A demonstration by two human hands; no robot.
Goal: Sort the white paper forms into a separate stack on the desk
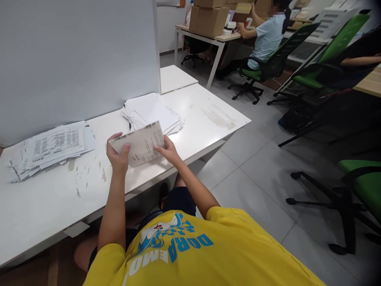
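A printed sheet of paper point(141, 147), perhaps folded, is held up over the table edge between both hands. My left hand point(118, 153) grips its left end, thumb on the near face. At the right end, my right hand point(169, 150) pinches it with the thumb in front. Dark marks run along its top edge and lines of print show on the face. Just behind it lies a stack of white papers point(149, 109), partly hidden by the held sheet. Farther left is a pile of printed sheets point(56, 145), loosely layered.
The white table point(98, 186) has worn patches and runs along a grey partition point(77, 55). Beyond, a person point(266, 39) sits at a desk with cardboard boxes point(208, 20). Green office chairs point(363, 182) stand on the tiled floor at right. Another person's arm point(360, 60) shows at the right edge.
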